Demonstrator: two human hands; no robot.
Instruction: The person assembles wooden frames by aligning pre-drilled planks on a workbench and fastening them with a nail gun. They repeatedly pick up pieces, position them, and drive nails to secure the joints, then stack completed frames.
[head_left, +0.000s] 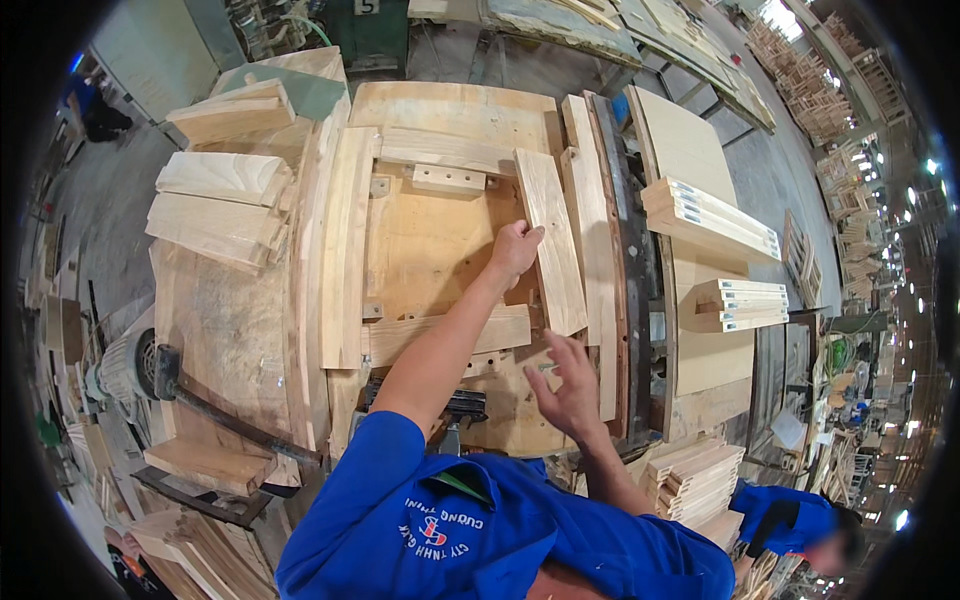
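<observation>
L hand (515, 250): fingers pinching L edge of pale wood board (552, 240), which lies slightly slanted on counter (455, 105), R of crosswise rail (450, 150). R hand (570, 390): fingers spread, nr board's close end.

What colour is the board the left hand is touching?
Pale beige board, natural wood; best in the head view.
</observation>
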